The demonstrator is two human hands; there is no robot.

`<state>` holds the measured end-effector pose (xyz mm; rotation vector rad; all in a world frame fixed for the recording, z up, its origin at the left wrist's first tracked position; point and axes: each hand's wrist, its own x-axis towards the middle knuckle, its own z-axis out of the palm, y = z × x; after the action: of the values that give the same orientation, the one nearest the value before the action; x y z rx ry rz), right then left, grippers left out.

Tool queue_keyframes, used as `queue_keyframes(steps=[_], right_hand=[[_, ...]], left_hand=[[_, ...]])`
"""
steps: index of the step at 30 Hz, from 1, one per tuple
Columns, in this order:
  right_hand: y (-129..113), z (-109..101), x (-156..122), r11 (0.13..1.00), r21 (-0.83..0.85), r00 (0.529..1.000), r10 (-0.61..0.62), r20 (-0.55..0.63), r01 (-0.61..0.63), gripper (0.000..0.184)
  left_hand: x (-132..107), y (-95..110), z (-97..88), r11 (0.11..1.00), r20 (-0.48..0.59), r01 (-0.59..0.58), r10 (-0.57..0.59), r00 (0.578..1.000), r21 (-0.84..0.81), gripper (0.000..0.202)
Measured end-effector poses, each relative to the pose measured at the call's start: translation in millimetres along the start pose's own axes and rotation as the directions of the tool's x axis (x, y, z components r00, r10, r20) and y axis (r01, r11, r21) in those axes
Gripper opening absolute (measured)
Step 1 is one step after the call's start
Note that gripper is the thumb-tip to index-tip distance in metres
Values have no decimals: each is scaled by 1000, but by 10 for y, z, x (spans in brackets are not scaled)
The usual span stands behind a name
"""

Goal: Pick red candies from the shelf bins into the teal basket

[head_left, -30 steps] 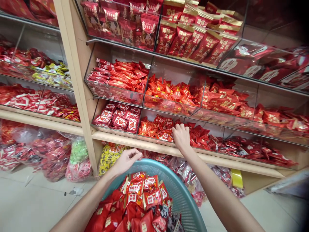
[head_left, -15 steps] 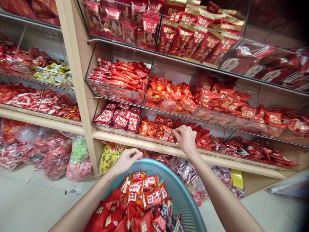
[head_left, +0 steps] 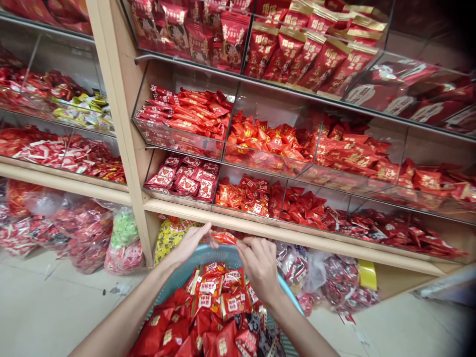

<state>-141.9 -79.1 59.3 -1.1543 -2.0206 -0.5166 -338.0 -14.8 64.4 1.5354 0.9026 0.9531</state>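
A teal plastic basket [head_left: 208, 255] heaped with red candy packets [head_left: 219, 302] sits below me. My left hand [head_left: 189, 244] rests on the basket's far rim, fingers curled round it. My right hand [head_left: 258, 265] hovers over the far side of the basket, fingers pinched on a small red packet [head_left: 225, 238] that lies between both hands. Just above stands the clear bin of red and orange packets [head_left: 243, 196] on the lowest shelf.
Wooden shelving [head_left: 122, 134] carries tiers of clear bins full of red sweets [head_left: 267, 139]. Bulk bags of candy [head_left: 85, 233] lie on the tiled floor [head_left: 55, 312] under the shelves, among them a yellow bag [head_left: 169, 238].
My right hand has left the lower shelf bin and come down to the basket's far rim with a red packet. The left hand stayed on the rim.
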Motion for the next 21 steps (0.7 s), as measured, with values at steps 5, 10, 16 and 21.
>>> queue_keyframes(steps=[5, 10, 16, 21], right_hand=[[20, 26, -130, 981, 4, 981, -193, 4, 193, 28], [19, 67, -173, 996, 46, 997, -82, -7, 82, 29], [31, 71, -187, 905, 341, 966, 258, 32, -253, 33], [-45, 107, -142, 536, 606, 804, 472, 362, -587, 25]], left_hand=[[39, -107, -18, 997, -62, -28, 33, 998, 71, 36], [63, -205, -39, 993, -18, -61, 63, 998, 105, 32], [54, -188, -12, 997, 39, -65, 63, 997, 31, 32], [49, -159, -3, 995, 76, -95, 93, 993, 19, 32]])
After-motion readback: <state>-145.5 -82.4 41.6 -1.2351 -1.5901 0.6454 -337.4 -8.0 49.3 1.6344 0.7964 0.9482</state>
